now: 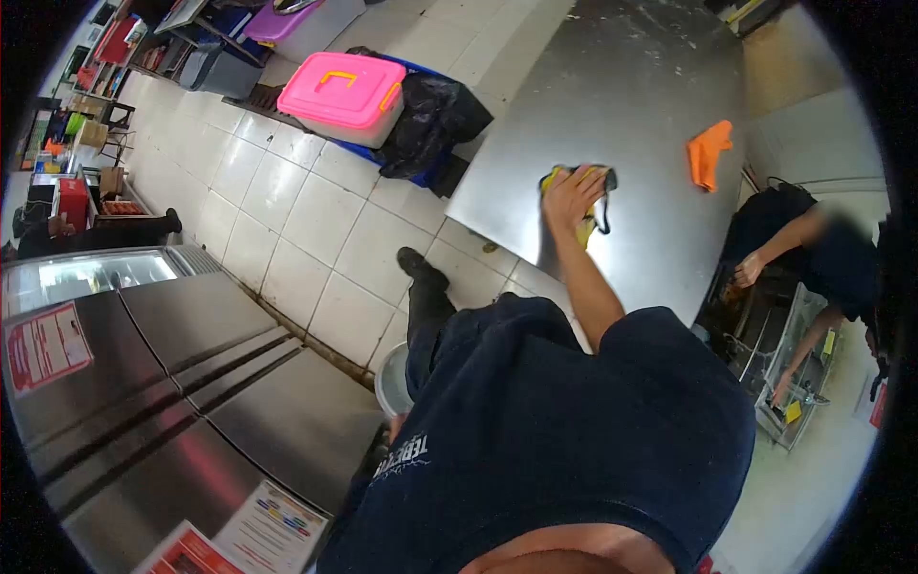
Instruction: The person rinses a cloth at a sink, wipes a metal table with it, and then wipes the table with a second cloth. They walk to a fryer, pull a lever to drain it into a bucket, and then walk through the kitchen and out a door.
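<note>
My right hand [572,199] presses down on a yellow-and-black cloth [585,230] at the near part of a stainless steel table [535,124]. Its fingers lie over the cloth, and a dark loop hangs from the cloth's side. Down at my left side, my left hand [396,427] shows only in part, at the rim of a pale bucket [390,383]; my shirt and leg hide much of both. An orange cloth [708,155] lies crumpled on the tabletop, beyond my right hand and towards the right edge.
Steel refrigerator doors [239,383] stand on my left. A pink-lidded box [344,86] and a black plastic bag [430,120] sit beyond the tiled floor [325,230]. At the right, another person [841,258] has their hands near a sink [789,373].
</note>
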A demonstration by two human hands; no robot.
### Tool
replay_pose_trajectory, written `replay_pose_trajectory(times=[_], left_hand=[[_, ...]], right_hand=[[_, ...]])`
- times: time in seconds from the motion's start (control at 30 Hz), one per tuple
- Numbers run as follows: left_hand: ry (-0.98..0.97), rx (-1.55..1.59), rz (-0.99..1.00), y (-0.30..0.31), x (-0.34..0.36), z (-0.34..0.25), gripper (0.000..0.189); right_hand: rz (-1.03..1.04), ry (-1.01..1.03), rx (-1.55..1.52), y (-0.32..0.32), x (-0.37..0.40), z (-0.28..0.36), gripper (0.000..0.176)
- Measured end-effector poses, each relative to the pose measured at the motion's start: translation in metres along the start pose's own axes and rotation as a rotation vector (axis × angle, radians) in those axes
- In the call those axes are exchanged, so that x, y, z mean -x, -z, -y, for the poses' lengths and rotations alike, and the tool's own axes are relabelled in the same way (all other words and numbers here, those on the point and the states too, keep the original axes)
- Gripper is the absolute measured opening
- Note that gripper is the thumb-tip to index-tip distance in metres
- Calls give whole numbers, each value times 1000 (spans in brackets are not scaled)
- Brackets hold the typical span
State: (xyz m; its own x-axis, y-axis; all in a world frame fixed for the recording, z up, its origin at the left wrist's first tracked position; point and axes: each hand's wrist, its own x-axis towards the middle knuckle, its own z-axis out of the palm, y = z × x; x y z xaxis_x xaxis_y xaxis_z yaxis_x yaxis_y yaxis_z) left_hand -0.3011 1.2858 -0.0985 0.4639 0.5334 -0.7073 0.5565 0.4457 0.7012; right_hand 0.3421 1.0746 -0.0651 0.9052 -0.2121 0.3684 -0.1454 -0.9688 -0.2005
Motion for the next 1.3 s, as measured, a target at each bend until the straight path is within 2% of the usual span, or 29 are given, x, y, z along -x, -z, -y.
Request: replay_pose_trajectory(times=[0.07, 0.13, 0.2, 0.23, 0.27, 0.3, 0.33, 0.37, 0.4, 0.43, 0.47, 0.53, 0.57, 0.63, 0.67, 0.73, 0.77, 0.83, 0.87, 0.93, 1.0, 1.03, 1.07, 1.1, 1.13, 1.2, 1.23, 1.3], left_hand=[[-19, -223, 33, 21, -8, -22, 44], [-85, -296, 27, 53, -48, -69, 44], [-167, -185, -15, 90, -115, -131, 43], [-213, -89, -65, 102, -156, -170, 43], [178, 295, -128, 117, -215, -230, 37], [286, -279, -81, 157, -292, -281, 36], [173, -7, -218, 178, -348, -306, 35], [57, -358, -296, 199, -402, -350, 34], [74, -242, -192, 174, -394, -456, 34], [-99, 110, -180, 203, -464, -471, 37], [-152, 37, -192, 188, -485, -529, 36], [-261, -124, -166, 155, -518, -645, 33], [-318, -209, -131, 145, -543, -687, 31], [-429, -323, -29, 131, -591, -753, 30], [-461, -365, 18, 127, -616, -775, 31], [-418, -391, 109, 133, -668, -795, 30], [-362, -377, 166, 148, -700, -795, 29], [-151, -390, 172, 163, -725, -796, 29], [-57, -403, 169, 181, -754, -782, 31], [40, -386, 147, 210, -785, -755, 32], [78, -343, 171, 254, -821, -703, 29], [212, -288, 185, 273, -833, -686, 27], [298, -222, 313, 290, -834, -674, 24], [226, -120, 381, 297, -820, -669, 23], [385, 15, 509, 302, -816, -679, 22], [-693, -1137, 539, 297, -819, -711, 19], [-713, -1142, 559, 293, -844, -738, 19], [-419, -616, 639, 296, -886, -800, 29]], right_hand=[[-55, -19, 76, -27, -39, 14, 59], [-91, -97, 96, -49, -72, 26, 58], [625, -124, 440, 23, -116, 77, 58], [295, -152, 464, -45, -116, 45, 60], [310, -240, 390, -17, -112, 74, 65], [73, -275, 354, -55, -110, 60, 67], [-166, -309, 313, -94, -109, 40, 70], [-161, -309, 312, -98, -109, 52, 70], [-210, -366, 262, -98, -105, 62, 71], [-263, -429, 214, -93, -102, 76, 73], [-265, -449, 216, -89, -104, 84, 73], [171, -399, 712, -86, -108, 98, 70], [171, -421, 711, -91, -112, 92, 70], [-5, -434, 410, -103, -114, 78, 49], [-1, -444, 418, -96, -114, 98, 49], [90, -717, 373, -77, -136, 137, 35], [95, -739, 371, -75, -143, 159, 35], [419, -1029, -189, -78, -155, 178, 35], [518, -1233, -433, -27, -170, 274, 38], [829, -1182, -1088, -109, -167, 221, 32], [1084, -875, -1332, -77, -179, 340, 29], [1122, -806, -1379, -87, -182, 379, 32], [1174, -765, -1390, -97, -185, 418, 34], [1198, -743, -1404, -112, -185, 453, 37], [1236, -621, -1565, -108, -188, 512, 35], [1188, -708, -1631, -152, -183, 573, 31], [1123, -695, -1587, -169, -181, 608, 27], [1131, -833, -1792, -206, -178, 674, 24]])
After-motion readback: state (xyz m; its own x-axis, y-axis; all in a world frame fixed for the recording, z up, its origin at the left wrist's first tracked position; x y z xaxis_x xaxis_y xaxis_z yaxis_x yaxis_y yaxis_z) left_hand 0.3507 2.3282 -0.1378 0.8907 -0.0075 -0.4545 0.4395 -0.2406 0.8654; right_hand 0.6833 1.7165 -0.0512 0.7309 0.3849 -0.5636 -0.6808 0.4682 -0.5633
